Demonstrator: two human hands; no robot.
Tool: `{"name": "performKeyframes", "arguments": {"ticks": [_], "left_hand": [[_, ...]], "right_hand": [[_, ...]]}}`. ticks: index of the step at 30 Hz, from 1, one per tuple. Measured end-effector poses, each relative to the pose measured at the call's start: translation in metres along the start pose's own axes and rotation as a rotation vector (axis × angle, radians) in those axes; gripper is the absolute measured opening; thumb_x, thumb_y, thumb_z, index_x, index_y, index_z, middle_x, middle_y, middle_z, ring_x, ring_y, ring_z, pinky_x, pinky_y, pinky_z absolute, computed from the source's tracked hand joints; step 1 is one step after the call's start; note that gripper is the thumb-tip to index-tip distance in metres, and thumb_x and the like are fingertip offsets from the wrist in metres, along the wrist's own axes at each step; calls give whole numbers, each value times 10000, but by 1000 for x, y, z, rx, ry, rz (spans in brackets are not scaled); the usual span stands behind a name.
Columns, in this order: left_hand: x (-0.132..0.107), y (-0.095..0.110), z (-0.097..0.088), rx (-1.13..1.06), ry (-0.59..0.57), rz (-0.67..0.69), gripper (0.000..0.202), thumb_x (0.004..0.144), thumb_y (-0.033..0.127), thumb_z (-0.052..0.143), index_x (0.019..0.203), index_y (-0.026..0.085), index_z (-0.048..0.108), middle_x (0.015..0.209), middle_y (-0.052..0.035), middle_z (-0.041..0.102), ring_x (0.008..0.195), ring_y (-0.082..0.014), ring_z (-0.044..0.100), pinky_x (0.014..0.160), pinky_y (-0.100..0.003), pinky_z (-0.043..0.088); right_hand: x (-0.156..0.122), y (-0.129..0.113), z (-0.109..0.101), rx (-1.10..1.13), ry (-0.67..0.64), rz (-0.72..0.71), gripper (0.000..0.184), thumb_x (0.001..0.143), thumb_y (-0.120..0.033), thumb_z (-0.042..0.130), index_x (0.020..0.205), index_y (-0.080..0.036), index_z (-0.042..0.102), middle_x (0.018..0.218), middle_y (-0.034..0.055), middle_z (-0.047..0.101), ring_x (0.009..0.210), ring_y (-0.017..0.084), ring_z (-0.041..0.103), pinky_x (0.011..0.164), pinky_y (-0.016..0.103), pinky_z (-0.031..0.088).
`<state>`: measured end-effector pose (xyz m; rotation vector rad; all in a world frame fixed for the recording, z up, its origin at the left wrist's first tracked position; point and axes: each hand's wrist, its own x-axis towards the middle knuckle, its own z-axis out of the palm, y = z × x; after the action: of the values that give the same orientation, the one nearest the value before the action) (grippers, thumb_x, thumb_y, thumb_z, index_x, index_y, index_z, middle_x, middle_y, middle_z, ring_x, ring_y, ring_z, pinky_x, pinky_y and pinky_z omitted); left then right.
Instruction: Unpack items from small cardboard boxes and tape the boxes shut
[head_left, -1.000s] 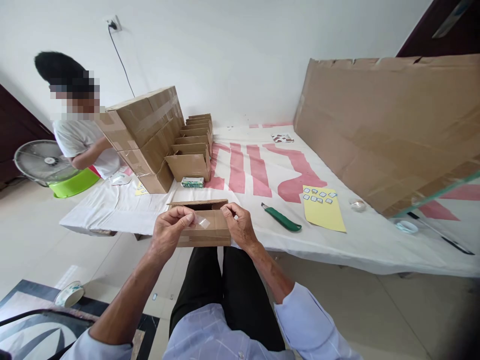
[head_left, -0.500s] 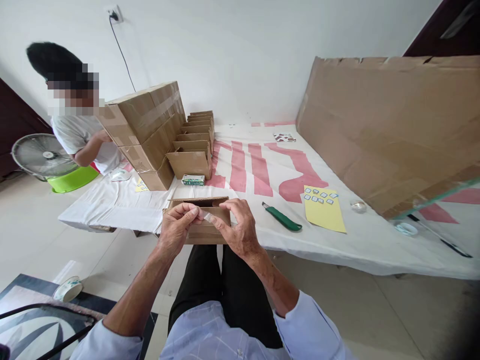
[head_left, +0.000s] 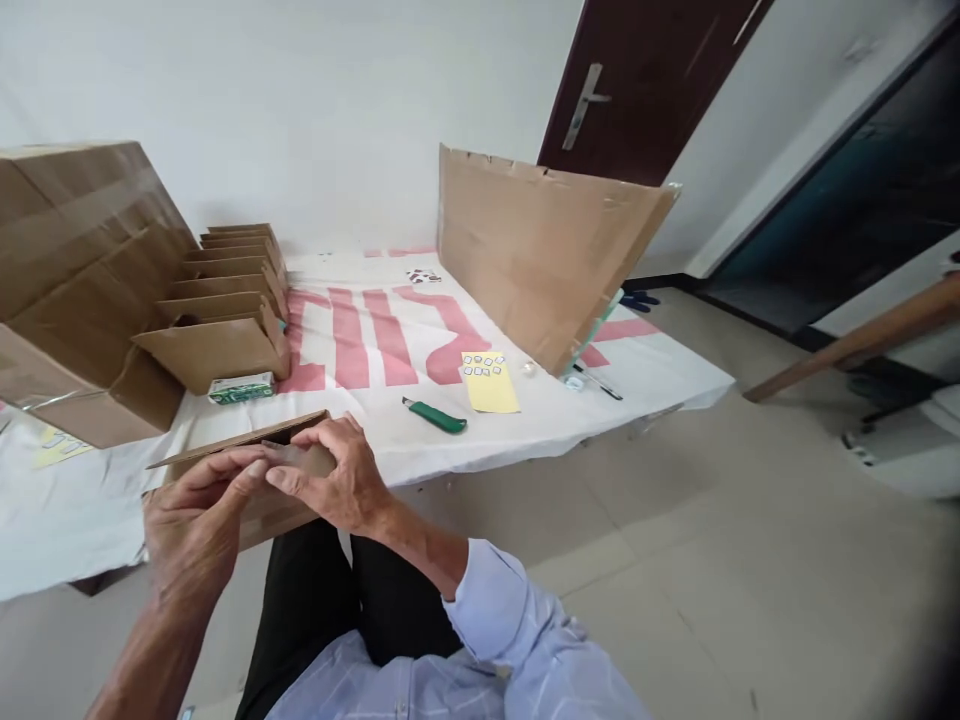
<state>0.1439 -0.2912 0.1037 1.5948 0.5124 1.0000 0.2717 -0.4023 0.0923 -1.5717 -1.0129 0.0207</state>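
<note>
A small clear plastic strip, perhaps tape, stretches between my two hands over an opened cardboard box. My left hand pinches one end between thumb and forefinger. At the other end, my right hand has its bent forefinger and thumb around the strip. The box stands at the table's front edge, its flap raised behind my fingers. Both hands hide much of its top. Right of them lies a green utility knife, then a yellow sheet bearing several small pale pieces.
Stacked cardboard boxes rise at left, with a row of open boxes beside them. In front sits a small green-and-white box. A large cardboard panel stands at the back right. A black pen lies near the cloth's edge.
My view has swung right, bringing the door and floor into sight; the co-worker has left the frame. Both hands still hold the clear strip over the box.
</note>
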Motion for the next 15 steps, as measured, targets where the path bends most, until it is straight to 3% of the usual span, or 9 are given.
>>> {"name": "performKeyframes", "arguments": {"ticks": [2, 5, 8, 12, 15], "left_hand": [[-2, 3, 5, -33, 9, -5, 204, 831, 397, 947, 944, 253, 859, 1012, -20, 865, 939, -249, 796, 955, -397, 673], [-1, 7, 12, -83, -2, -1, 213, 824, 419, 953, 895, 239, 864, 953, -40, 860, 917, -243, 801, 886, -364, 670], [4, 5, 14, -108, -17, -23, 234, 851, 428, 937, 929, 218, 871, 973, -65, 862, 945, -232, 794, 868, -328, 647], [4, 1, 12, -143, -32, -45, 258, 863, 431, 937, 980, 208, 880, 1002, -78, 864, 968, -226, 790, 860, -302, 625], [2, 1, 13, -156, -39, -57, 247, 870, 426, 933, 1001, 221, 887, 1022, -73, 870, 980, -222, 795, 891, -297, 619]], "right_hand": [[-2, -2, -2, 26, 14, 9, 258, 843, -400, 929, 899, -265, 716, 969, 8, 795, 988, 227, 719, 1148, 438, 487], [-3, -2, -7, 95, 33, 2, 141, 942, -323, 794, 855, -263, 701, 926, 4, 787, 929, 215, 706, 1224, 479, 422], [0, 2, -12, 176, 26, 7, 158, 1003, -304, 666, 853, -265, 693, 882, 10, 769, 920, 225, 690, 1153, 462, 471], [1, 2, -16, 266, 6, 39, 211, 1017, -345, 640, 836, -250, 694, 804, -9, 713, 854, 209, 660, 1107, 431, 490], [1, 2, -16, 317, 6, 95, 213, 999, -373, 656, 847, -236, 716, 815, -4, 684, 842, 201, 637, 934, 366, 532]]}}
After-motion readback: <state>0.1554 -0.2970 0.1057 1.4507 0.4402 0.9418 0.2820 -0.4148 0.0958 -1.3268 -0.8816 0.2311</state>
